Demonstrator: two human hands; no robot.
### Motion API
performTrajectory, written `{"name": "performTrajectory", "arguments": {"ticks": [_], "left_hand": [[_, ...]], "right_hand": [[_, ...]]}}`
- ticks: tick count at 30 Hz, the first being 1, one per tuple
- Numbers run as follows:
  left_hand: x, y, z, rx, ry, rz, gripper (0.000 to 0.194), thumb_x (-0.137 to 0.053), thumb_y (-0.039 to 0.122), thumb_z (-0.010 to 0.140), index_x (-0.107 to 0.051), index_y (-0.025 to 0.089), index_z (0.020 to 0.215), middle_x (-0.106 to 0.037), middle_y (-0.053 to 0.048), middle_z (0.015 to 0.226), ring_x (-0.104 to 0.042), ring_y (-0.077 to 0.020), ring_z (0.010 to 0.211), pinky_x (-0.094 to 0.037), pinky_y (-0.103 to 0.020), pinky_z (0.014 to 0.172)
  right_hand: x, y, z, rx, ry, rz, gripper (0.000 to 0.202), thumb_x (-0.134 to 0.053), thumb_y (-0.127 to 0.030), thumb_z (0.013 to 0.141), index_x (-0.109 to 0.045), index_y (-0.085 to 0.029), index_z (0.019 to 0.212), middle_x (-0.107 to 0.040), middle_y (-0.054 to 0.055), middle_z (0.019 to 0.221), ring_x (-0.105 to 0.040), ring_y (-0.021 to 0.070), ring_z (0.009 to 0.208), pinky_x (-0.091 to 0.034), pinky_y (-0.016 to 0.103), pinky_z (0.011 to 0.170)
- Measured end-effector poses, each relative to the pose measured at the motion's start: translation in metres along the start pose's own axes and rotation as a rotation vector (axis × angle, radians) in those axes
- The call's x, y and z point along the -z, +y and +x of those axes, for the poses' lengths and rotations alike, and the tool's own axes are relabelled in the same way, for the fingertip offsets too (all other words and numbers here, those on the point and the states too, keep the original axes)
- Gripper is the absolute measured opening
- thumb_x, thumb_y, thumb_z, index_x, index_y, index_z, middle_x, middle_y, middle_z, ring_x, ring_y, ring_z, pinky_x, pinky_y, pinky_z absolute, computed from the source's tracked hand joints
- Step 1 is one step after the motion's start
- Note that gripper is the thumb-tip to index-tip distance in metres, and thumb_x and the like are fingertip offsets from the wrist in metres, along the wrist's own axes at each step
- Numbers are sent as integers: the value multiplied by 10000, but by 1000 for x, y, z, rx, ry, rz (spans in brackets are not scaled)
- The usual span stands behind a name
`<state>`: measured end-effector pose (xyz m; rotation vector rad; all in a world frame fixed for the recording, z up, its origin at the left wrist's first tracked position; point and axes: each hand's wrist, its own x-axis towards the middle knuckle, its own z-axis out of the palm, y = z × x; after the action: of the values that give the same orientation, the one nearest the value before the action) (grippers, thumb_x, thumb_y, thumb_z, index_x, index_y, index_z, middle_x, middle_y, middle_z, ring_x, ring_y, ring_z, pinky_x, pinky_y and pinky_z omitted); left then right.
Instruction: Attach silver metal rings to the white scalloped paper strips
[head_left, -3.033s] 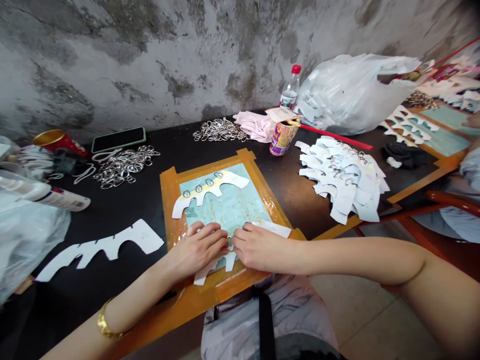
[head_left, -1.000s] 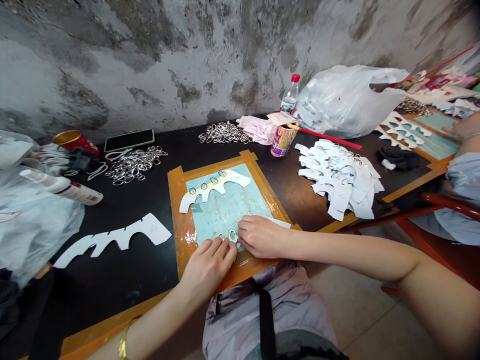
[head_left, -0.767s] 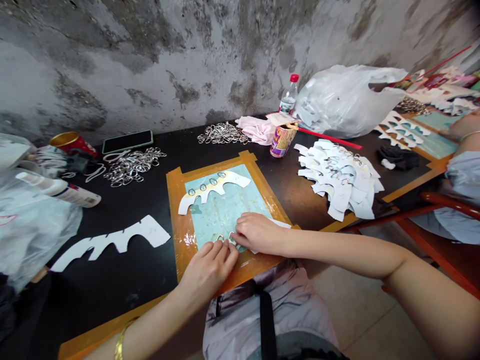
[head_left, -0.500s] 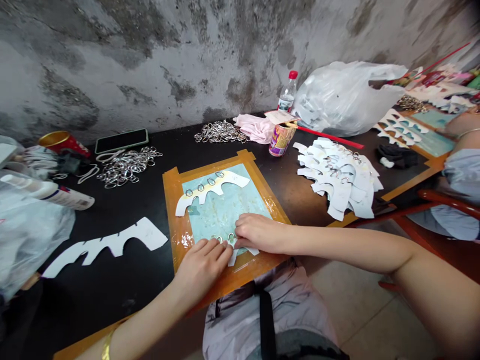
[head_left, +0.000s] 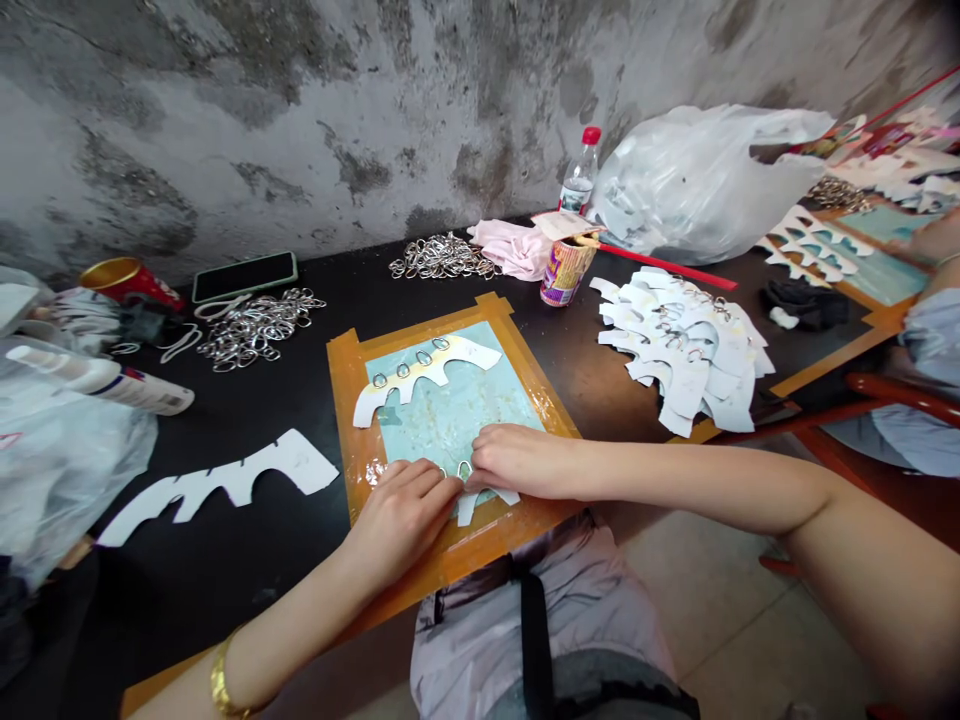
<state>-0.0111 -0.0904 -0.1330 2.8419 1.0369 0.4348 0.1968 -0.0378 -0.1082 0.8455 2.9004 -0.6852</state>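
Observation:
On the near edge of a light-blue board (head_left: 450, 430) lies a white scalloped cut-out piece (head_left: 466, 510), largely covered by my hands. Metal rings (head_left: 464, 470) stand along its upper edge. My left hand (head_left: 405, 515) presses its closed fingers on the piece's left part, fingertips by a ring. From the right, my right hand (head_left: 514, 460) pinches the piece's edge beside another ring; its fingertips are partly hidden. Farther up the board rests another white scalloped piece (head_left: 457, 355) with several rings along its yellowish upper edge. A bare scalloped piece (head_left: 238, 485) with slits lies left of the board.
Brown tape (head_left: 346, 390) frames the board. Piles of metal rings (head_left: 259, 328) lie behind it. Finished-looking pieces (head_left: 686, 350) are stacked right, near a paper cup (head_left: 564, 275), bottle (head_left: 577, 180) and plastic bag (head_left: 697, 185). A white glue bottle (head_left: 142, 392) lies left. A co-worker's arm (head_left: 937, 240) shows far right.
My left hand has shifted slightly, covering more of the left ring. My right hand stays at the piece's edge. The whole view has moved a little.

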Motion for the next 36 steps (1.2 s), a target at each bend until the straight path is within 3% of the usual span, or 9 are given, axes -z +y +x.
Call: {"name": "performTrajectory", "arguments": {"ticks": [6,15,19,24,29,33,36], "left_hand": [[7,-4,3,-265,-18,223,222,-390,84,957,-607,132,951,-639,-41,810,-589,-186,839,-386,-330,733],[15,-11,11,-458,-62,317,217,-427,63,924,-609,161,988,-658,-37,836,-574,-183,795,-395,-342,807],[14,-13,8,-426,-67,247,210,-435,61,917,-616,143,986,-671,-60,890,-583,-197,842,-391,-355,847],[17,-17,6,-291,-129,8,208,-451,140,928,-616,172,1050,-666,-42,924,-579,-198,904,-393,-368,894],[18,-16,11,-205,-184,-95,197,-448,189,926,-636,182,984,-650,-50,905,-572,-209,908,-409,-415,941],[14,-9,6,-168,-153,-109,171,-476,187,903,-645,172,913,-647,-70,912,-561,-234,936,-458,-409,915],[7,-2,-3,-134,-104,-105,166,-494,183,888,-653,162,927,-657,-80,911,-568,-251,934,-476,-423,895]], "right_hand": [[-3,-1,3,-56,6,-30,304,-558,-286,935,-709,-67,788,-690,137,767,-606,195,729,-326,264,601],[-2,-5,4,-10,-7,-114,234,-602,-217,902,-706,-80,743,-687,137,748,-633,225,753,-367,281,604],[10,-14,7,-18,-90,-161,174,-579,-137,893,-711,-81,795,-698,149,781,-655,243,778,-396,281,605],[17,-18,16,-24,-141,-129,156,-561,-75,860,-707,-76,806,-701,144,738,-664,215,727,-410,263,594],[23,-19,33,-46,-237,-87,150,-561,-37,812,-702,-66,769,-706,144,719,-662,207,679,-397,254,553],[31,-30,46,-86,-295,-89,134,-575,-64,814,-708,-67,795,-721,151,774,-675,226,732,-400,258,538],[29,-42,51,-134,-267,-134,106,-608,-85,805,-710,-75,782,-720,143,757,-679,232,720,-412,259,524]]}}
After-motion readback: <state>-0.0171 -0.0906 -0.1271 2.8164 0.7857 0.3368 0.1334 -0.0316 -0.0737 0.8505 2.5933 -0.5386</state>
